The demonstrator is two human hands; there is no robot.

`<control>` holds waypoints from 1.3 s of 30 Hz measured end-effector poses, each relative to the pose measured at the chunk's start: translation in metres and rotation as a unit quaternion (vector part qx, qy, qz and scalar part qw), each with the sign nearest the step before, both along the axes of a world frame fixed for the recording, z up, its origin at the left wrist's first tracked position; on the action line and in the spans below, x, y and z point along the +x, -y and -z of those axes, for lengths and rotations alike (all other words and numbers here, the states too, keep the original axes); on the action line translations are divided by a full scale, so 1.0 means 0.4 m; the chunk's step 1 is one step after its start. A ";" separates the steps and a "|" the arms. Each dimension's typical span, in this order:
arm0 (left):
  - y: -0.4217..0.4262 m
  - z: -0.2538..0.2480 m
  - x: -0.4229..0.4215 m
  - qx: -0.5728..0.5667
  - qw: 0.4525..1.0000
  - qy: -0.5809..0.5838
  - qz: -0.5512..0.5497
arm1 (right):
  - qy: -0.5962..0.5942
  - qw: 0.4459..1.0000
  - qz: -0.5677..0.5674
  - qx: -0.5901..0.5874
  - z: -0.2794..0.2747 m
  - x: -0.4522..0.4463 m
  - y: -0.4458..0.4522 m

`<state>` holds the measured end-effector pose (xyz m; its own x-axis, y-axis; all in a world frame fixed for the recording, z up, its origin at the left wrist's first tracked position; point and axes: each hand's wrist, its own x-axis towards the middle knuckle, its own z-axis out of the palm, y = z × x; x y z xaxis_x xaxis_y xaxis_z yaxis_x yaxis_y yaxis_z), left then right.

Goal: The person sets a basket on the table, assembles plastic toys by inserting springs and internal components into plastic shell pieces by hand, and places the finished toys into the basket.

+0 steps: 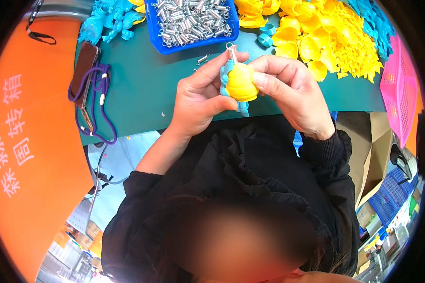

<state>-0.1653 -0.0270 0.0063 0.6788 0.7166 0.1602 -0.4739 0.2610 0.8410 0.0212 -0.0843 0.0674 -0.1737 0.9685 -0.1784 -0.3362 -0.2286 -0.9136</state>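
Note:
Above the near edge of the green table, both hands hold one small toy piece with a rounded yellow shell and a blue part along its left side. A metal spring stands up from its top. My left hand grips the piece from the left, its thumb near the lower edge. My right hand pinches the yellow shell from the right with thumb and fingers. The fingertips behind the piece are hidden.
A blue bin of springs stands at the back, with loose springs before it. Yellow pieces and blue pieces lie in piles. A phone with a purple cord lies left; a pink basket is right.

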 end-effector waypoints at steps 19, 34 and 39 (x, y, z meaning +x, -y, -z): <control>0.002 0.000 0.011 0.115 0.991 -0.054 -0.047 | 0.028 0.999 -0.014 -0.014 0.002 0.015 -0.004; 0.030 -0.027 0.026 0.323 0.892 -0.233 -0.213 | 0.471 0.819 0.137 0.297 0.031 -0.039 0.031; 0.023 -0.037 0.016 0.279 0.930 -0.184 -0.154 | 0.493 0.799 0.125 0.320 0.029 -0.013 0.022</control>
